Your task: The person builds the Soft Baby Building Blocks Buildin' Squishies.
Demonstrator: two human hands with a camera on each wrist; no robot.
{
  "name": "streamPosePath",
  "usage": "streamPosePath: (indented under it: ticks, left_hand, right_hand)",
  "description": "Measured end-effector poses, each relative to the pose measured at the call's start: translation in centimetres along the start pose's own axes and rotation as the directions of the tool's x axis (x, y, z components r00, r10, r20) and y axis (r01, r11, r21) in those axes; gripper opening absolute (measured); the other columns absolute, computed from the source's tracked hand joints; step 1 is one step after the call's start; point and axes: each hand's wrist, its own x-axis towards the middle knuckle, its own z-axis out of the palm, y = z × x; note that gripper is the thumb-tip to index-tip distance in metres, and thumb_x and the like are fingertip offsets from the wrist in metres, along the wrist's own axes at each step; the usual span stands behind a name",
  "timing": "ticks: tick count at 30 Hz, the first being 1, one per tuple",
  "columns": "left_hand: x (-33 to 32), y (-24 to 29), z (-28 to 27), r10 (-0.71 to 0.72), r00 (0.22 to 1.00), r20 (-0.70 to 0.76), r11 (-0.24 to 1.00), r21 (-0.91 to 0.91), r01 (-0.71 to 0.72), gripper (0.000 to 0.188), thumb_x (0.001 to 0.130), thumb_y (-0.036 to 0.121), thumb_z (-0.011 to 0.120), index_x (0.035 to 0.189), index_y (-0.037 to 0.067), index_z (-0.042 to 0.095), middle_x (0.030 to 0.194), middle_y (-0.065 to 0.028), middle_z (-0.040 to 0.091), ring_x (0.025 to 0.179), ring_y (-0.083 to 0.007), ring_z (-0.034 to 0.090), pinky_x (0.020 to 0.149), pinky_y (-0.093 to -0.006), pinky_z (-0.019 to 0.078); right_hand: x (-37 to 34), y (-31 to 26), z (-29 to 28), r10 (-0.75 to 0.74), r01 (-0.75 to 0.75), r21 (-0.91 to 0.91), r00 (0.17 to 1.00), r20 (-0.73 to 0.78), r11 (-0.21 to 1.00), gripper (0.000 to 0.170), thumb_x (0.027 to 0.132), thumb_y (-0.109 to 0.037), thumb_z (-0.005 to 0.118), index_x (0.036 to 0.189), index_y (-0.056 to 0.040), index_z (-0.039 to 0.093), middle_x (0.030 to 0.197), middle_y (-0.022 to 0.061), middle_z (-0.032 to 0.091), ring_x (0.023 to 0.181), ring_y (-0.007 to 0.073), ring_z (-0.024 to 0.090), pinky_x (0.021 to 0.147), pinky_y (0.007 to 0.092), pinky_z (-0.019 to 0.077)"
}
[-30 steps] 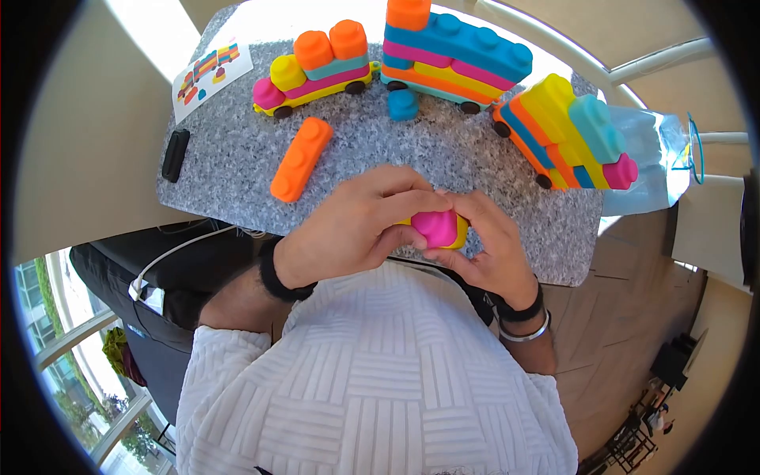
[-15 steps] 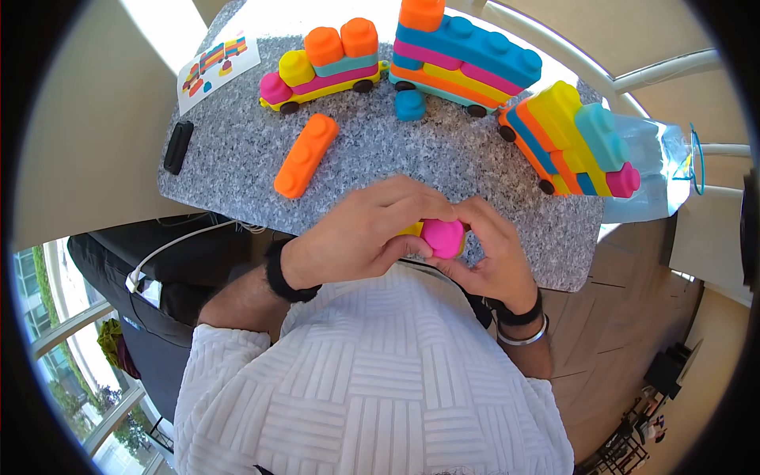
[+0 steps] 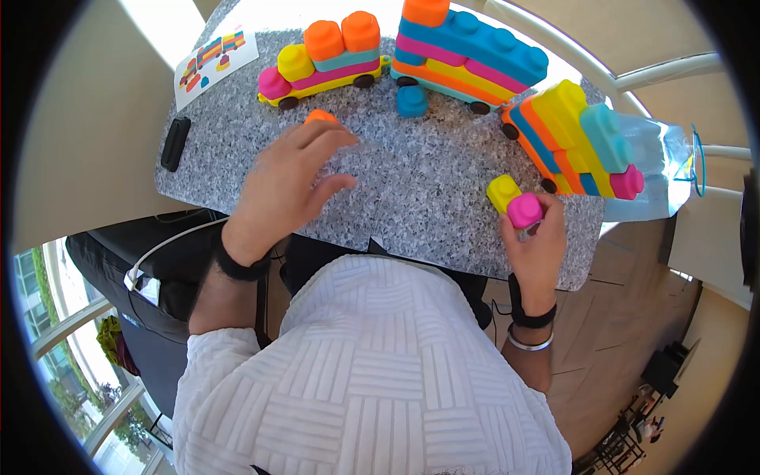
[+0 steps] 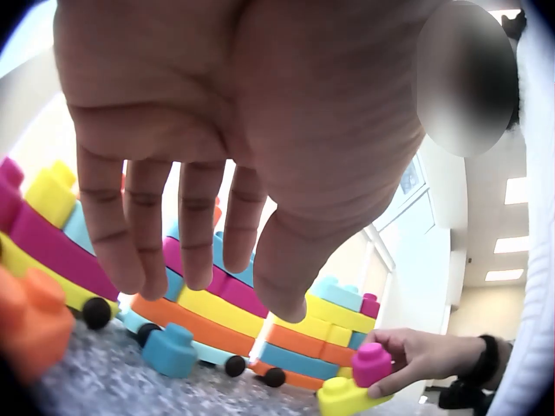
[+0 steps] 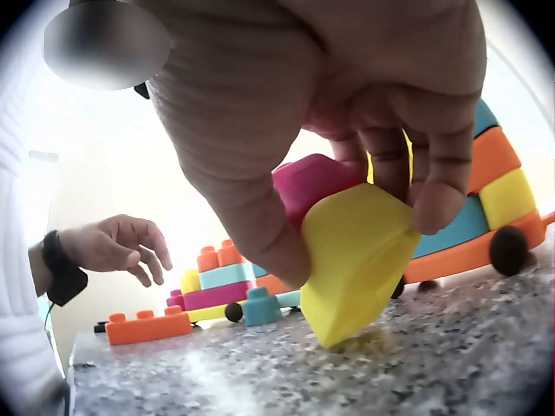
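Observation:
My right hand (image 3: 540,249) grips a small pink block (image 3: 524,210) stacked on a yellow block (image 3: 502,192), at the right front of the table. In the right wrist view the yellow block (image 5: 360,260) tilts with its lower corner right at the tabletop. My left hand (image 3: 285,182) hangs above the table with fingers spread and nothing in them. It covers most of a long orange block (image 3: 320,115) in the head view; from the right wrist that orange block (image 5: 149,328) lies flat with its studs up. A small blue block (image 3: 412,101) sits beyond.
A row of wheeled block cars stands along the back: a low car (image 3: 332,71), a tall blue-topped car (image 3: 467,67) and a yellow-orange car (image 3: 566,138). A picture sheet (image 3: 218,63) and a black object (image 3: 176,144) lie left. A clear plastic bag (image 3: 653,170) is at the right.
Both hands were together on the pink and yellow blocks. My left hand has let go and moved left over the orange block; my right hand has carried the pair rightward.

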Motion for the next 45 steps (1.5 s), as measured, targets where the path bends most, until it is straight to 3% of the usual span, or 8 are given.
streamPosePath:
  ticks: [2,5,8,21,26,33,38,45]
  left_hand:
    - [-0.8,-1.2,-0.1,-0.09,0.994,-0.058,0.938,0.331,0.105,0.06,0.086,0.023,0.09,0.139,0.007,0.065,0.149,-0.0143,0.063,0.122,-0.0421,0.068,0.103,-0.0503,0.0571]
    - [-1.5,-2.0,-0.2,-0.16,0.985,-0.058,0.897,0.408,0.17,0.064,0.085,0.02,0.09,0.143,0.01,0.064,0.155,-0.0154,0.057,0.121,-0.0427,0.069,0.102,-0.0516,0.0575]
    - [-1.3,-1.5,0.0,-0.324,0.945,0.033,0.902,0.312,0.299,0.066,0.084,0.015,0.09,0.144,0.015,0.065,0.157,-0.0154,0.055,0.12,-0.0427,0.069,0.101,-0.0511,0.0583]
    - [-0.9,-2.1,0.8,-0.302,0.953,0.035,0.907,0.317,0.276,0.068,0.08,0.007,0.09,0.143,0.017,0.068,0.156,-0.0145,0.056,0.125,-0.0412,0.068,0.103,-0.0504,0.0585]
    - [1.7,0.3,1.3,-0.16,0.987,0.026,0.906,0.401,0.136,0.068,0.081,0.017,0.092,0.144,0.016,0.067,0.16,-0.014,0.054,0.143,-0.0395,0.055,0.114,-0.0498,0.053]
    - [7.8,1.7,6.6,-0.026,0.999,0.019,0.94,0.34,0.018,0.072,0.083,0.02,0.092,0.149,0.016,0.063,0.163,-0.0199,0.051,0.143,-0.0432,0.055,0.113,-0.0508,0.0533]
    - [10.1,1.1,9.7,-0.159,0.987,0.028,0.917,0.374,0.137,0.056,0.087,0.014,0.086,0.139,0.014,0.066,0.154,-0.0211,0.055,0.125,-0.0433,0.065,0.101,-0.0512,0.0595]
    - [11.4,-0.1,10.1,-0.088,0.996,-0.007,0.915,0.394,0.084,0.036,0.088,0.002,0.076,0.121,0.009,0.064,0.136,-0.0172,0.059,0.111,-0.0422,0.067,0.09,-0.0514,0.0605]
  right_hand:
    - [-0.6,-0.1,-0.5,0.198,-0.204,0.035,0.971,0.135,0.978,0.07,0.081,-0.018,0.095,0.139,-0.0047,0.059,0.117,0.0216,0.067,0.107,0.0475,0.068,0.088,0.0513,0.0577]
    - [-1.3,-0.8,0.2,-0.039,0.032,0.043,0.984,0.173,0.999,0.075,0.082,-0.019,0.096,0.144,-0.0058,0.056,0.118,0.0224,0.067,0.105,0.0487,0.069,0.086,0.0526,0.0589]
    - [-1.3,-0.8,-0.1,-0.01,-0.001,0.047,0.974,0.227,0.999,0.074,0.081,-0.018,0.096,0.144,-0.0081,0.058,0.119,0.023,0.067,0.104,0.0474,0.07,0.086,0.0526,0.0592]
    - [-1.2,0.4,-0.6,0.0,0.004,-0.016,0.976,0.216,1.0,0.063,0.078,-0.015,0.097,0.129,-0.0078,0.061,0.119,0.0206,0.066,0.103,0.0465,0.07,0.083,0.0519,0.0583]
    - [-0.9,0.4,-0.9,-0.002,0.012,-0.034,0.956,0.294,0.999,0.06,0.079,-0.018,0.096,0.125,-0.0078,0.059,0.119,0.0205,0.065,0.102,0.0477,0.07,0.081,0.0521,0.0579]
    - [-1.0,0.5,-1.0,-0.007,0.025,-0.052,0.948,0.32,0.998,0.063,0.08,-0.02,0.096,0.128,-0.0085,0.057,0.121,0.0204,0.064,0.1,0.0484,0.07,0.078,0.0531,0.0581]
    - [-1.2,0.6,-1.0,-0.016,0.031,-0.044,0.952,0.306,0.999,0.066,0.08,-0.021,0.097,0.13,-0.0083,0.056,0.121,0.0206,0.064,0.101,0.0487,0.07,0.079,0.0534,0.0585]
    - [-1.3,0.9,-0.9,-0.021,0.023,-0.002,0.948,0.317,1.0,0.066,0.082,-0.024,0.095,0.132,-0.008,0.056,0.124,0.0222,0.063,0.105,0.0499,0.069,0.082,0.0535,0.0587]
